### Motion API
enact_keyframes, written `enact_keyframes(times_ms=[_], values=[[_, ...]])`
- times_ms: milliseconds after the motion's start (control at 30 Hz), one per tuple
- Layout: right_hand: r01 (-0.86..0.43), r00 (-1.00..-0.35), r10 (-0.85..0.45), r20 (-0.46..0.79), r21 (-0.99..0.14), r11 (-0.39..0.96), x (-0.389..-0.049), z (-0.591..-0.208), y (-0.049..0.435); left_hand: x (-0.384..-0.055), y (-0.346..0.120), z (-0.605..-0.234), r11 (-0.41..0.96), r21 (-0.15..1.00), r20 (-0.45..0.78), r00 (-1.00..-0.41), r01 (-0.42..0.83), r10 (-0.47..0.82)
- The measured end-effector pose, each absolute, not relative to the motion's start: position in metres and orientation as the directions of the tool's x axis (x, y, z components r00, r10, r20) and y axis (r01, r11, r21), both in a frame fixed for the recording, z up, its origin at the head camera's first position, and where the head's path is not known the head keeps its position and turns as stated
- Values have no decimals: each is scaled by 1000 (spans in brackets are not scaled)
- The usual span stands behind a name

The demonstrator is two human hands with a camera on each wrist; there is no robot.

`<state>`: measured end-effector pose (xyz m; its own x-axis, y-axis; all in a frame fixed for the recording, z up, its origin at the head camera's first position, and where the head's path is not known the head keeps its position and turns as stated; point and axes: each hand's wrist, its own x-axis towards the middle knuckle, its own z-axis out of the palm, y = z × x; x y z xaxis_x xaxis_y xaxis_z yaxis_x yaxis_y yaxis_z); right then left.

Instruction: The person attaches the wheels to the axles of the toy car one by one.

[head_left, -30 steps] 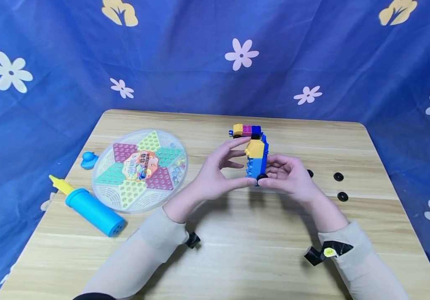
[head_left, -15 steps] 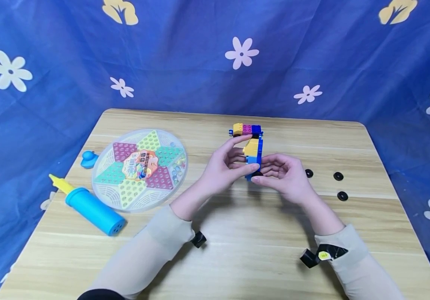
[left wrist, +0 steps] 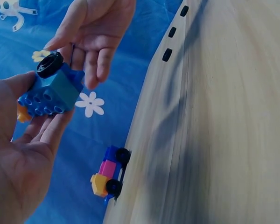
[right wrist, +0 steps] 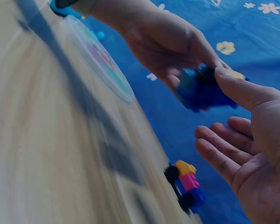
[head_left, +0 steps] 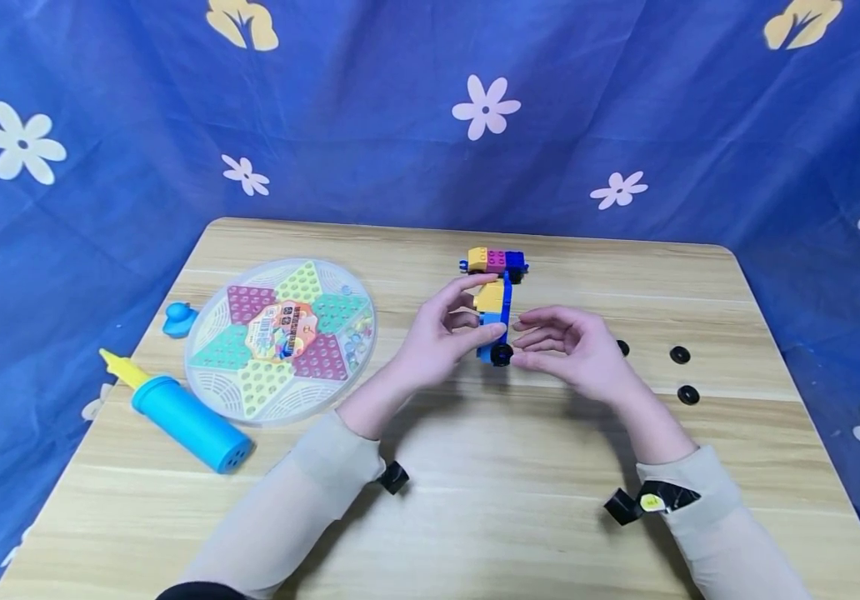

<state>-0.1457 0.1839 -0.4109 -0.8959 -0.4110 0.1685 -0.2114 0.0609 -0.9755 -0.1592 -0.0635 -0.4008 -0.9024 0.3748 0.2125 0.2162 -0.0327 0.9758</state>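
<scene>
My left hand point(head_left: 441, 337) grips a toy block car point(head_left: 492, 312), thumb on the near side and fingers on the far side. The car has yellow and light blue bricks on a dark blue base, and it is held on its side above the table. One black wheel point(left wrist: 50, 64) shows on its base. Beside the car is my right hand point(head_left: 580, 350), its fingers loosely bent and apart from the bricks. The right thumb tip lies close to the wheel; whether it touches cannot be told. In the right wrist view the held car point(right wrist: 207, 91) is blurred.
Behind the hands stands a second block car point(head_left: 496, 261), yellow, pink and dark blue. Several loose black wheels point(head_left: 680, 355) lie to the right. On the left are a round Chinese checkers board point(head_left: 205, 387), a blue pump point(head_left: 190, 423) and a blue toy duck point(head_left: 178, 319).
The held car has shifted left and turned, so its base and black wheel now face the right hand. The right fingers have come away from the base.
</scene>
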Motion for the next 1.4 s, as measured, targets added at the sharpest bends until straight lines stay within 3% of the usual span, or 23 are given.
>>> enact_keyframes(times_ms=[233, 600, 933, 1100, 1400], values=[[-270, -912, -357, 202, -951, 152, -154, -412, 214, -161, -72, -404, 23, 981, 168, -910, 191, 380], [-239, -942, -314, 117, -892, 383, -167, -427, 274, -159, -81, -405, 44, 985, 141, -921, 168, 362], [-289, -931, -362, 39, -686, 668, -167, -442, 312, -159, -84, -407, 42, 986, 134, -922, 160, 362], [-279, -933, -359, 11, -651, 706, -166, -451, 319, -158, -86, -408, 39, 987, 129, -921, 154, 367], [-395, -905, -408, 121, -598, 697, -167, -465, 319, -158, -86, -409, 54, 988, 116, -921, 146, 372]])
